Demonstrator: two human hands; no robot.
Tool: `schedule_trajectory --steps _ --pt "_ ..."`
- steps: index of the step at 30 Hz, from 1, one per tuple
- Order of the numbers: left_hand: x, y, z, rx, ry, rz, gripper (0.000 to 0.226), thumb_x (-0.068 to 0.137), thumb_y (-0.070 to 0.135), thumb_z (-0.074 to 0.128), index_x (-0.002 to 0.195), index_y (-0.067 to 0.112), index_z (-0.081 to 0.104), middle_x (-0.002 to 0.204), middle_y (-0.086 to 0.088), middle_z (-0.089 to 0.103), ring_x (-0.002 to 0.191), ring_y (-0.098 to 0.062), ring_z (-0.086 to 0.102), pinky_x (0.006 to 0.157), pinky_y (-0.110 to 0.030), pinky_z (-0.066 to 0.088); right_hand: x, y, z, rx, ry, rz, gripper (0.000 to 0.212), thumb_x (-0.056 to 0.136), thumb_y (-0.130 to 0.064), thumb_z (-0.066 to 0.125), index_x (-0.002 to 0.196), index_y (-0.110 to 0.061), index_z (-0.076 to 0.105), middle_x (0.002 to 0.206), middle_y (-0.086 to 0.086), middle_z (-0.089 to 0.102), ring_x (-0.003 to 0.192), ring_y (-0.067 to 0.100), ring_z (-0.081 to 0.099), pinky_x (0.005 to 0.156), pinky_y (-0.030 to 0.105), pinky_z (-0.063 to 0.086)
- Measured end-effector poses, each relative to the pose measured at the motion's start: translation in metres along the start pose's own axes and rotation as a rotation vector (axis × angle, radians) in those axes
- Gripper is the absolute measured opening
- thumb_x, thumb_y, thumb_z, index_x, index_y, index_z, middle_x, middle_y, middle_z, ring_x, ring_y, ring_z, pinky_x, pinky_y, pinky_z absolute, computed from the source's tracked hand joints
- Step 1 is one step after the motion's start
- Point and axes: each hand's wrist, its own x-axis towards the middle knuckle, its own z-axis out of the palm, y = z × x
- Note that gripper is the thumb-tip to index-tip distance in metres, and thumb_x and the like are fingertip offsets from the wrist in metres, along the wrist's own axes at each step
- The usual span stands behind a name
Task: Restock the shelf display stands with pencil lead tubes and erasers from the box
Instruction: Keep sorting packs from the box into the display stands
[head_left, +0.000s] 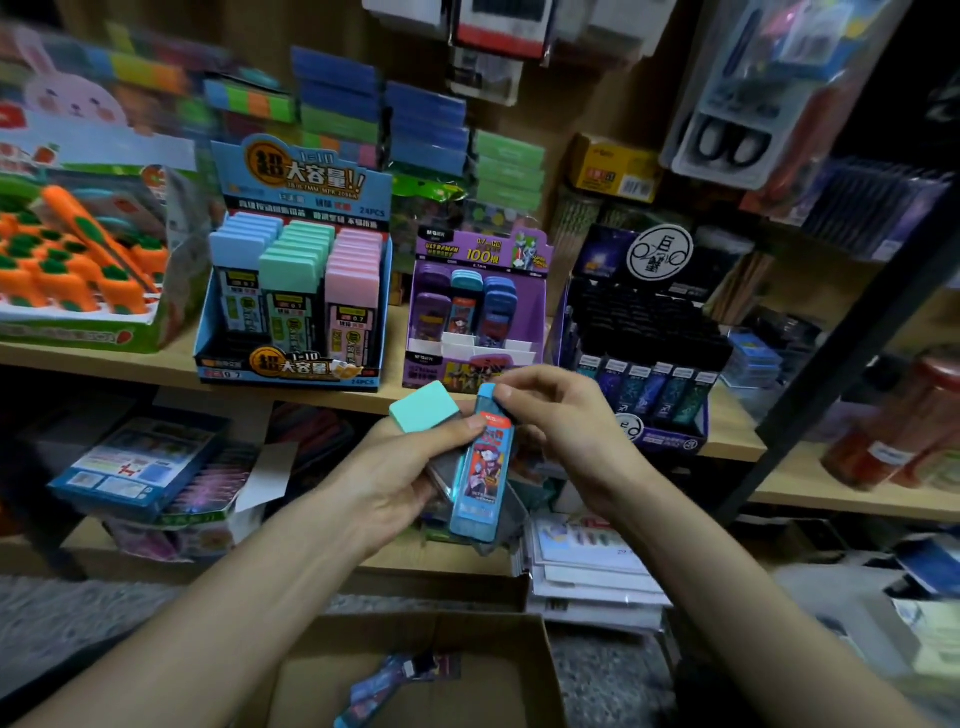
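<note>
Left hand (410, 470) grips spare stock, mint-capped tube (423, 406) included | right hand (566, 421) pinches the blue lead tube (483, 467) by its top to draw it free (likely for the purple display stand (467, 252) just above) | box (483, 639) below.

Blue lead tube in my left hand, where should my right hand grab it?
Pinch the blue lead tube at its top end, coming from the right with the right hand: that end sticks out free, while the left hand holds the lower part.
</note>
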Motion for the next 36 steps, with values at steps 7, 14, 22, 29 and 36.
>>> schedule_trajectory --steps 7,14,22,29,36 --pt "0.008 0.015 -0.020 0.030 0.087 0.227 0.023 0.071 0.018 0.069 0.091 0.010 0.062 0.079 -0.009 0.075 0.073 -0.020 0.073 0.057 -0.026 0.056 0.056 -0.059 -0.028 -0.189 0.236 -0.313 0.003 0.086 -0.006 0.064 0.088 -0.008 0.065 0.082 0.009 0.066 0.068 0.011 0.064 0.055 0.017 0.051" --pt "0.004 0.025 -0.042 0.111 0.084 0.304 0.042 0.063 0.029 0.073 0.101 0.015 0.062 0.087 -0.009 0.075 0.081 -0.022 0.073 0.062 -0.023 0.057 0.111 -0.067 -0.015 -0.535 0.227 -0.479 0.007 0.086 -0.008 0.065 0.092 -0.011 0.062 0.094 0.012 0.067 0.091 0.026 0.066 0.080 0.040 0.057" --pt "-0.004 0.031 -0.057 0.147 0.117 0.328 0.031 0.069 0.028 0.068 0.098 0.018 0.063 0.084 -0.005 0.075 0.075 -0.019 0.073 0.055 -0.018 0.053 0.138 -0.049 0.001 -0.913 0.134 -0.600 0.010 0.087 -0.011 0.064 0.094 -0.005 0.064 0.096 0.010 0.065 0.091 0.021 0.059 0.084 0.036 0.047" --pt "-0.004 0.035 -0.065 0.176 0.092 0.286 0.024 0.079 0.028 0.064 0.102 0.021 0.061 0.083 -0.003 0.075 0.073 -0.015 0.072 0.057 -0.021 0.053 0.151 -0.033 0.002 -1.165 0.142 -0.568 0.017 0.086 -0.020 0.065 0.097 -0.008 0.061 0.100 0.012 0.055 0.100 0.027 0.048 0.077 0.029 0.031" --pt "0.001 0.035 -0.059 0.043 -0.026 0.106 0.052 0.076 0.046 0.052 0.116 0.013 0.060 0.083 -0.008 0.074 0.071 -0.017 0.071 0.053 -0.023 0.054 0.103 -0.046 0.012 -0.971 0.138 -0.575 0.007 0.090 -0.017 0.058 0.092 -0.010 0.060 0.093 0.005 0.057 0.093 0.021 0.052 0.081 0.032 0.041"
